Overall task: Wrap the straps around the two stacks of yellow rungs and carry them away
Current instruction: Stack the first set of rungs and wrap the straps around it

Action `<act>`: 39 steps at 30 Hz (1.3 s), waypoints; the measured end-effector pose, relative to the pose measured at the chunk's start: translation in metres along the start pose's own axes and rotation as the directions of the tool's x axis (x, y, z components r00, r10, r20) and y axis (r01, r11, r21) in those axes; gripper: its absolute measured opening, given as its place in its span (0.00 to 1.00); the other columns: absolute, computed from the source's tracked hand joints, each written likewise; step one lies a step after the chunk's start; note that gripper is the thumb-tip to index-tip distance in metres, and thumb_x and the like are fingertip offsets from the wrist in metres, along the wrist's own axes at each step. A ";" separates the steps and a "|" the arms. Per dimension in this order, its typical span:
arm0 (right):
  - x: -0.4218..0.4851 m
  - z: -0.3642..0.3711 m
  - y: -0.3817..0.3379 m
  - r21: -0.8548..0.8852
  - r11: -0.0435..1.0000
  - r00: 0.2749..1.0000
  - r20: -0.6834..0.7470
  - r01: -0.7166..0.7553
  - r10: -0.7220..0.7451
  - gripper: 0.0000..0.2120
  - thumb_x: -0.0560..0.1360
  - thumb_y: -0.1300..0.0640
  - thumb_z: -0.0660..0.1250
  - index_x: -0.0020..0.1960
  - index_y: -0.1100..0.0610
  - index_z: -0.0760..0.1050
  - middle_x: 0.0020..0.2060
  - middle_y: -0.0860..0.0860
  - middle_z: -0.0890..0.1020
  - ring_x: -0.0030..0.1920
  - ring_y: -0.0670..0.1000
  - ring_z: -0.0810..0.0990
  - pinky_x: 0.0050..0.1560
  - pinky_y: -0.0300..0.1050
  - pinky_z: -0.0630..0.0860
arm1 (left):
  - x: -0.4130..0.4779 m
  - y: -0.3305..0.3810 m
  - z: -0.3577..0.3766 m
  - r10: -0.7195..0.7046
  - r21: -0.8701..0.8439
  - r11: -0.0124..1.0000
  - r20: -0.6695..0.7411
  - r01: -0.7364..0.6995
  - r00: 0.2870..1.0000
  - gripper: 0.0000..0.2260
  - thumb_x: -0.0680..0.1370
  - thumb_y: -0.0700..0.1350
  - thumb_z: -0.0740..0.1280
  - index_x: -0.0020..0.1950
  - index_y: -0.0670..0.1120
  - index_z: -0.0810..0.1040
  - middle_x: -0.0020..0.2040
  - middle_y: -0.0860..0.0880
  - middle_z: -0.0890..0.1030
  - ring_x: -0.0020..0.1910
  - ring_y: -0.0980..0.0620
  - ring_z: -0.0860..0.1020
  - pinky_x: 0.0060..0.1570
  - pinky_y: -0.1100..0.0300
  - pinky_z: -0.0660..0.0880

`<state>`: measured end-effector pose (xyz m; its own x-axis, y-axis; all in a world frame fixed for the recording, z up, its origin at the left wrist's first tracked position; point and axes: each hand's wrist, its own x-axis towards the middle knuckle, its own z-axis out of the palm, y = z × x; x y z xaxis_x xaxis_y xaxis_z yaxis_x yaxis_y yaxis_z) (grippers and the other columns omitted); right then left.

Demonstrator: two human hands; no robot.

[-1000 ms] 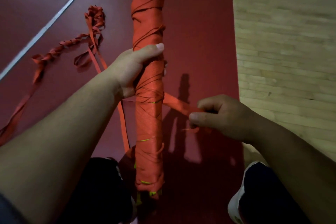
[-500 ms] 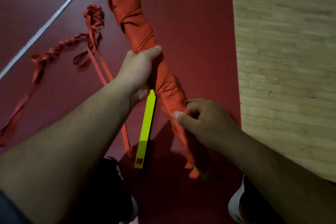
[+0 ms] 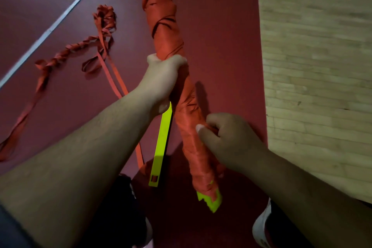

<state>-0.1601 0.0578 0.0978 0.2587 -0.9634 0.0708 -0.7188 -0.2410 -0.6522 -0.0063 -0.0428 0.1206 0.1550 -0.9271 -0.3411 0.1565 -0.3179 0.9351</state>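
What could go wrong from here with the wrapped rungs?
One yellow rung sits outside the wrapped bundle, below the left hand; it may get left behind or slip away.
A loose strap trails across the red floor beside the bundle; it could snag or trip during the carry.
The right hand only pinches the wrapping; no knot shows, so letting go may loosen it.

The wrapped bundle (image 3: 171, 46) is showing orange, with dark creases, and neon yellow is peeking out at both ends. The single rung (image 3: 162, 147) beside it is glowing the same yellow. At left, the loose strap (image 3: 66, 52) is lying orange on the dark red floor (image 3: 221, 26) with white lines (image 3: 50, 30). At right, pale beige planks (image 3: 312, 46) are showing.
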 end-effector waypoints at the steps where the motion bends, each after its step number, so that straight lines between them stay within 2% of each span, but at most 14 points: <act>1: -0.001 0.002 -0.001 -0.045 0.999 1.000 0.007 -0.010 0.011 0.22 0.77 0.49 0.65 0.31 0.54 0.59 0.28 0.48 0.66 0.32 0.49 0.66 0.36 0.45 0.53 | -0.001 0.002 0.000 -0.030 -0.029 0.999 0.023 0.031 0.999 0.20 0.73 0.40 0.70 0.61 0.43 0.67 0.40 0.43 0.77 0.37 0.45 0.79 0.43 0.45 0.78; 5: -0.005 0.008 -0.002 -0.178 0.984 0.998 -0.069 0.002 -0.014 0.12 0.76 0.46 0.63 0.38 0.51 0.67 0.37 0.49 0.68 0.38 0.56 0.73 0.37 0.45 0.60 | -0.002 -0.002 -0.003 0.041 0.009 0.999 0.131 -0.042 0.991 0.11 0.79 0.40 0.70 0.59 0.46 0.72 0.44 0.46 0.79 0.39 0.49 0.80 0.40 0.52 0.82; 8: -0.005 0.005 -0.004 -0.115 0.991 0.992 -0.099 0.070 -0.082 0.10 0.75 0.45 0.61 0.39 0.47 0.63 0.35 0.47 0.67 0.37 0.57 0.74 0.37 0.48 0.62 | -0.006 -0.002 -0.005 0.067 0.029 0.997 0.167 -0.073 0.984 0.07 0.76 0.46 0.74 0.45 0.47 0.76 0.34 0.51 0.77 0.31 0.54 0.76 0.32 0.60 0.75; 11: -0.006 0.004 -0.005 -0.072 0.992 0.990 -0.082 0.108 -0.114 0.10 0.74 0.44 0.61 0.39 0.46 0.65 0.35 0.45 0.68 0.37 0.53 0.73 0.37 0.45 0.62 | -0.008 -0.004 -0.003 0.043 0.001 0.999 0.150 -0.044 0.988 0.09 0.76 0.48 0.74 0.47 0.45 0.76 0.32 0.49 0.76 0.30 0.52 0.75 0.34 0.58 0.76; 14: -0.009 0.007 -0.007 -0.094 0.995 0.998 -0.051 0.031 -0.036 0.15 0.74 0.40 0.63 0.37 0.49 0.66 0.34 0.47 0.70 0.38 0.56 0.76 0.37 0.45 0.63 | -0.009 -0.007 0.000 0.044 0.034 0.998 0.162 -0.050 0.986 0.15 0.76 0.50 0.75 0.53 0.42 0.76 0.40 0.43 0.77 0.39 0.46 0.78 0.41 0.50 0.79; 16: -0.010 0.008 -0.010 -0.121 0.991 0.999 -0.018 -0.052 0.050 0.21 0.73 0.35 0.65 0.37 0.50 0.64 0.33 0.49 0.75 0.40 0.58 0.78 0.37 0.47 0.65 | -0.013 -0.007 0.004 0.030 0.077 0.996 0.129 -0.040 0.991 0.15 0.76 0.51 0.74 0.51 0.41 0.77 0.38 0.43 0.76 0.36 0.47 0.78 0.38 0.53 0.79; 19: -0.011 0.009 -0.011 -0.202 0.964 0.983 0.030 -0.172 0.181 0.27 0.66 0.27 0.67 0.44 0.50 0.65 0.42 0.54 0.81 0.46 0.59 0.81 0.39 0.47 0.68 | -0.014 -0.003 0.007 -0.081 0.062 0.995 0.075 0.077 0.994 0.22 0.70 0.53 0.75 0.54 0.38 0.77 0.38 0.44 0.77 0.29 0.49 0.77 0.32 0.57 0.76; 22: -0.009 0.010 -0.010 -0.256 0.934 0.961 0.050 -0.250 0.271 0.32 0.64 0.29 0.72 0.47 0.51 0.61 0.48 0.55 0.81 0.50 0.60 0.80 0.39 0.47 0.66 | -0.015 0.003 0.008 -0.165 0.028 0.986 0.131 0.163 0.978 0.02 0.73 0.39 0.68 0.41 0.43 0.76 0.32 0.46 0.70 0.24 0.51 0.68 0.31 0.60 0.64; 25: -0.004 0.006 -0.007 -0.091 0.935 0.934 0.075 -0.344 0.350 0.28 0.65 0.36 0.76 0.47 0.53 0.66 0.47 0.51 0.80 0.47 0.56 0.80 0.39 0.48 0.68 | -0.011 0.003 0.003 -0.047 -0.011 0.999 0.210 0.050 0.977 0.06 0.77 0.33 0.68 0.49 0.44 0.76 0.37 0.47 0.79 0.30 0.51 0.79 0.35 0.60 0.76; 27: 0.000 0.000 -0.003 0.100 0.922 0.922 0.143 -0.374 0.359 0.26 0.63 0.38 0.78 0.49 0.52 0.71 0.45 0.47 0.81 0.44 0.50 0.80 0.42 0.49 0.75 | -0.011 0.005 -0.003 0.030 0.032 0.999 0.243 -0.039 0.969 0.07 0.76 0.38 0.72 0.53 0.44 0.79 0.40 0.50 0.83 0.34 0.55 0.82 0.34 0.63 0.77; 30: 0.001 -0.004 0.001 0.302 0.890 0.929 0.252 -0.342 0.271 0.31 0.58 0.36 0.78 0.52 0.53 0.75 0.45 0.49 0.84 0.44 0.51 0.83 0.47 0.53 0.80 | -0.011 0.010 -0.007 0.069 0.014 0.997 0.306 -0.077 0.949 0.06 0.76 0.43 0.73 0.49 0.45 0.79 0.36 0.51 0.82 0.34 0.54 0.80 0.36 0.61 0.78; 33: 0.003 -0.011 0.002 0.459 0.826 0.936 0.280 -0.328 0.216 0.30 0.59 0.44 0.82 0.53 0.55 0.75 0.47 0.53 0.85 0.44 0.49 0.83 0.47 0.50 0.81 | -0.013 0.013 -0.013 -0.010 -0.241 0.962 0.444 0.130 0.896 0.09 0.76 0.48 0.68 0.50 0.44 0.79 0.39 0.47 0.82 0.39 0.51 0.81 0.42 0.58 0.79; 37: 0.006 -0.021 0.003 0.633 0.701 0.921 0.380 -0.328 0.088 0.35 0.60 0.48 0.82 0.60 0.60 0.73 0.51 0.58 0.84 0.49 0.53 0.84 0.49 0.52 0.82 | -0.013 0.005 -0.017 0.037 -0.359 0.894 0.654 0.268 0.755 0.26 0.68 0.57 0.77 0.59 0.43 0.81 0.61 0.40 0.81 0.61 0.43 0.80 0.64 0.48 0.74; 39: 0.006 -0.020 0.001 0.643 0.689 0.903 0.427 -0.335 0.041 0.44 0.57 0.40 0.82 0.62 0.63 0.71 0.54 0.63 0.83 0.50 0.56 0.83 0.53 0.59 0.81 | -0.015 0.003 -0.012 0.054 -0.380 0.885 0.657 0.268 0.752 0.29 0.70 0.58 0.73 0.64 0.43 0.76 0.54 0.43 0.83 0.52 0.45 0.83 0.61 0.47 0.75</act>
<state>-0.1721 0.0493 0.1129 0.4796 -0.8298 -0.2854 -0.1671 0.2329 -0.9580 0.0034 -0.0271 0.1274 -0.5155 -0.8448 -0.1435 0.5505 -0.4548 0.7001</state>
